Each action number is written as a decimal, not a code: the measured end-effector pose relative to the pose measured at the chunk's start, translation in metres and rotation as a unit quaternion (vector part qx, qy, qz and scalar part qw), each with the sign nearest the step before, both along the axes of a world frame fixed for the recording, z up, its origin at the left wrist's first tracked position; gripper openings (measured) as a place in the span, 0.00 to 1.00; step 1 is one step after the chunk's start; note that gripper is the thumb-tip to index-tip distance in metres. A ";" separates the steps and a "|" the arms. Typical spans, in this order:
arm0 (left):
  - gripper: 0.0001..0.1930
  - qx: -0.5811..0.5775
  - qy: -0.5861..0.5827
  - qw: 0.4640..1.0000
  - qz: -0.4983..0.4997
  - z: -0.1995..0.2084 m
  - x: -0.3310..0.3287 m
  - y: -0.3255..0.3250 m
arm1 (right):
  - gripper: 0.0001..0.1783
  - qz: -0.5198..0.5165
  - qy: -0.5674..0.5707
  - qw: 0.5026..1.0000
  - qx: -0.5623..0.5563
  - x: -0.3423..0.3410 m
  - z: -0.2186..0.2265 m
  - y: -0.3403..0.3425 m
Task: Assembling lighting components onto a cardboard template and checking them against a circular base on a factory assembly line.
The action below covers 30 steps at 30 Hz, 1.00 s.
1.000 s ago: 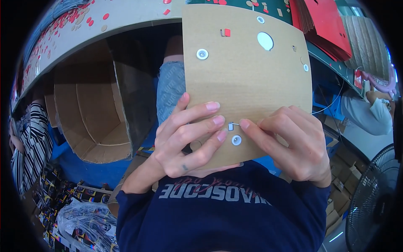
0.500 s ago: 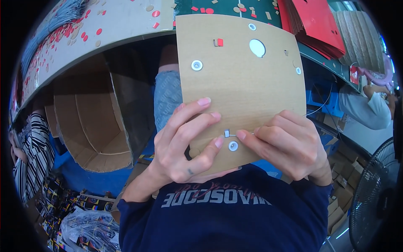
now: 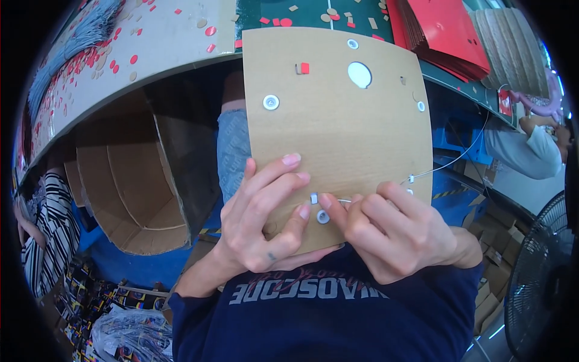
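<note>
A brown cardboard sheet point(image 3: 338, 133) is tilted in front of my body, with white round grommets and a round hole in it. My left hand point(image 3: 259, 214) grips its lower left edge, several fingers lying over its face. Beside those fingertips a small white clip point(image 3: 313, 198) sits on the sheet, just above a white grommet point(image 3: 323, 216). My right hand point(image 3: 392, 232) pinches a thin white wire point(image 3: 449, 164) close to this clip. The wire runs past a second small clip point(image 3: 411, 178) and off the sheet's right edge. The fingers partly hide the pinched stretch.
A table point(image 3: 181, 45) ahead bears scattered red and brown cut-outs, a wire bundle point(image 3: 75, 45) and stacked red sheets point(image 3: 443, 39). A large open carton point(image 3: 129, 175) stands left; a black fan point(image 3: 546, 283) is at right. Other people sit at both sides.
The sheet has shifted slightly left and tilted. My right hand has moved left and down along the wire, closer to the clip, uncovering the second clip at the right edge.
</note>
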<state>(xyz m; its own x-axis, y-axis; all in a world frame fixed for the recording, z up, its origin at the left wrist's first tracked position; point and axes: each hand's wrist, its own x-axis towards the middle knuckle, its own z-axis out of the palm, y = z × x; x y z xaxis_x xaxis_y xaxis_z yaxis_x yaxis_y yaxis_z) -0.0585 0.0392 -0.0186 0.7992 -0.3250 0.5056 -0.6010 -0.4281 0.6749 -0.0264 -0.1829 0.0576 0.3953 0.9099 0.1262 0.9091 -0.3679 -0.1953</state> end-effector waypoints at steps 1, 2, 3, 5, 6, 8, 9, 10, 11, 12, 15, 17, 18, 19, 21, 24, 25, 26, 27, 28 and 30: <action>0.19 -0.001 0.001 1.000 -0.001 -0.001 0.000 0.001 | 0.30 0.003 -0.008 1.000 0.000 -0.001 -0.001 0.001; 0.19 -0.001 -0.002 1.000 -0.002 -0.001 0.001 0.000 | 0.30 0.003 -0.011 1.000 0.001 0.000 -0.001 0.001; 0.19 -0.014 0.006 1.000 0.000 0.000 0.000 -0.002 | 0.30 0.000 -0.017 1.000 0.005 0.001 -0.001 0.002; 0.19 -0.024 0.015 1.000 0.003 0.002 -0.001 -0.001 | 0.30 -0.002 -0.022 1.000 0.012 0.000 -0.002 0.004; 0.19 -0.019 0.006 1.000 0.003 0.001 0.000 -0.001 | 0.30 -0.002 -0.037 0.999 0.011 -0.001 -0.004 0.004; 0.20 -0.014 -0.002 1.000 0.004 -0.005 0.001 0.000 | 0.30 -0.002 -0.051 0.999 0.009 -0.001 -0.005 0.001; 0.20 -0.010 -0.034 0.999 -0.007 -0.013 0.003 0.003 | 0.30 -0.024 -0.008 0.999 0.046 0.002 -0.006 -0.002; 0.21 -0.005 -0.066 0.998 -0.018 -0.017 0.005 0.004 | 0.29 -0.046 0.035 0.995 0.082 0.005 -0.007 -0.005; 0.21 -0.004 -0.067 0.998 -0.017 -0.016 0.005 0.002 | 0.29 -0.045 0.034 0.995 0.083 0.008 -0.008 -0.006; 0.22 -0.034 -0.043 0.999 -0.002 -0.011 0.004 -0.003 | 0.29 -0.051 0.042 0.994 0.092 0.010 -0.009 -0.008; 0.24 -0.064 -0.016 0.998 0.005 -0.011 0.003 -0.005 | 0.28 -0.069 0.048 0.991 0.102 0.009 -0.010 -0.012; 0.25 -0.064 -0.012 0.998 -0.005 -0.011 0.002 -0.004 | 0.28 -0.069 0.077 0.991 0.082 0.008 -0.007 -0.012; 0.26 -0.066 -0.009 0.998 -0.007 -0.011 0.002 -0.003 | 0.28 -0.071 0.078 0.991 0.082 0.008 -0.007 -0.011; 0.27 -0.067 -0.006 0.998 -0.009 -0.011 0.003 -0.002 | 0.29 -0.055 0.070 0.993 0.082 0.009 -0.008 -0.010; 0.28 -0.070 -0.001 0.998 -0.011 -0.012 0.002 -0.001 | 0.29 -0.039 0.062 0.994 0.085 0.012 -0.010 -0.008; 0.29 -0.073 0.004 0.997 -0.013 -0.015 0.000 -0.001 | 0.30 -0.024 0.063 0.992 0.106 0.014 -0.013 -0.006; 0.29 -0.075 0.005 0.997 -0.016 -0.015 0.000 -0.001 | 0.30 -0.020 0.055 0.993 0.105 0.014 -0.013 -0.005; 0.29 -0.075 0.005 0.997 -0.016 -0.016 0.000 -0.002 | 0.30 -0.016 0.047 0.993 0.104 0.014 -0.013 -0.004; 0.29 -0.074 0.005 0.997 -0.019 -0.016 -0.001 -0.002 | 0.30 -0.017 0.047 0.993 0.105 0.013 -0.014 -0.004; 0.29 -0.074 0.005 0.997 -0.022 -0.016 -0.001 -0.002 | 0.29 -0.019 0.043 0.993 0.108 0.012 -0.015 -0.003; 0.29 -0.073 0.003 0.997 -0.026 -0.018 0.000 0.001 | 0.28 -0.022 0.040 0.993 0.110 0.012 -0.015 -0.003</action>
